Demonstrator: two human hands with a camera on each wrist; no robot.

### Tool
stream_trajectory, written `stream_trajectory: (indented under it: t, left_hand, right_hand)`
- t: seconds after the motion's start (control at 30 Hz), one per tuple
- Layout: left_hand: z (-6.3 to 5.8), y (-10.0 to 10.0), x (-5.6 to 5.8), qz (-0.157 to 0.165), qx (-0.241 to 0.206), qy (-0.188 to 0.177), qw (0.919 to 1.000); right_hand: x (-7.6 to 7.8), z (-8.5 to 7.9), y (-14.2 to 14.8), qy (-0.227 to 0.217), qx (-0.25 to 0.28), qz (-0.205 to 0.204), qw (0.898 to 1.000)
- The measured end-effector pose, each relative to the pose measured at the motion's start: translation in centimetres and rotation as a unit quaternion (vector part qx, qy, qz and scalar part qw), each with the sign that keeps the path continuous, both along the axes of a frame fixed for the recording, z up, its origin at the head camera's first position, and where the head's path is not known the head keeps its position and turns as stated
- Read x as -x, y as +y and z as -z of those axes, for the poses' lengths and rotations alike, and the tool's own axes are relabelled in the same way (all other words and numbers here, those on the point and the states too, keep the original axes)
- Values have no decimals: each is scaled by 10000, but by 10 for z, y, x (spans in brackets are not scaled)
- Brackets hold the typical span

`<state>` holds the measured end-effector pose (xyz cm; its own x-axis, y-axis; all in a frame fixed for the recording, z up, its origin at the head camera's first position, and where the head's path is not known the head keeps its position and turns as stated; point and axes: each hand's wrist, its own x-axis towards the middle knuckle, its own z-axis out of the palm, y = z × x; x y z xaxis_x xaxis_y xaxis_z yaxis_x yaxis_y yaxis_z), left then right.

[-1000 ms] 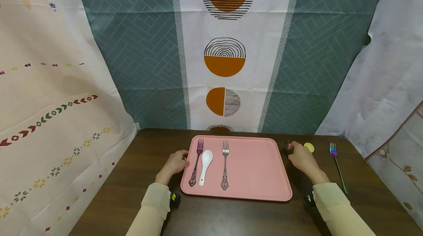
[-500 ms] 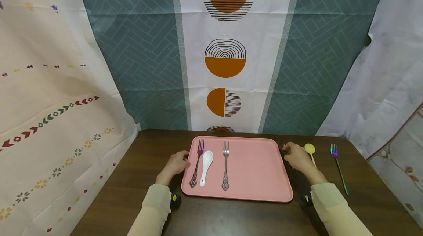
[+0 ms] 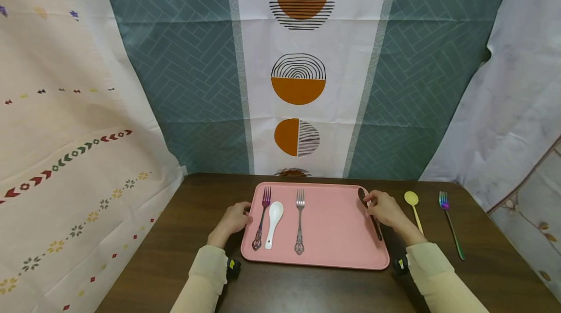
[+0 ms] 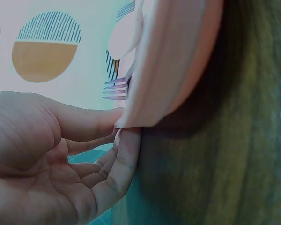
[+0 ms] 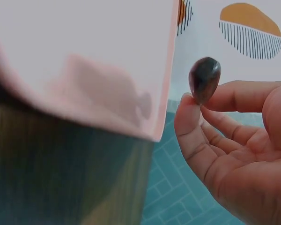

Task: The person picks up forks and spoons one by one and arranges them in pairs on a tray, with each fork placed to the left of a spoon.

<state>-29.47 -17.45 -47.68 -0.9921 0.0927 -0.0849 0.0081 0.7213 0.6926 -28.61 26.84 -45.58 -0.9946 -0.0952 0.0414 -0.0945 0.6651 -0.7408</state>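
Observation:
My left hand pinches the left rim of a pink tray; in the left wrist view the thumb lies over the rim and the fingers under it. My right hand holds a dark, slim piece of cutlery between thumb and fingers, slanted over the tray's right side. One shiny rounded end of it shows in the right wrist view, but I cannot tell its kind. On the tray's left half lie a purple-tined fork, a white spoon and a silver fork.
Right of the tray, a yellow spoon and a rainbow-coloured fork lie on the brown wooden table. Patterned cloth hangs behind the table and along both sides.
My right hand has moved left, bringing the dark cutlery from beside the tray to over its right side. The yellow spoon, earlier partly covered, shows more fully. My left hand stays at the rim.

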Motion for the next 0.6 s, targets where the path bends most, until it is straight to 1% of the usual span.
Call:
stream_trajectory:
  t: [0.13,0.2,0.33,0.43,0.6]
  left_hand:
    - [0,0,0,-14,-18,-4,10000]
    - [0,1,0,-16,-29,-17,10000]
    - [-1,2,0,4,-31,-21,10000]
    - [-1,2,0,-19,17,-19,10000]
    - [-2,2,-1,-48,49,-17,10000]
  right_hand:
    - [-2,2,-10,-82,-34,-121,9999]
    - [-2,3,-13,-56,-100,-210,9997]
    - [0,5,-20,90,-166,-233,9996]
    - [0,7,-28,82,-119,-291,9995]
    - [-4,10,-42,2,0,-457,9990]
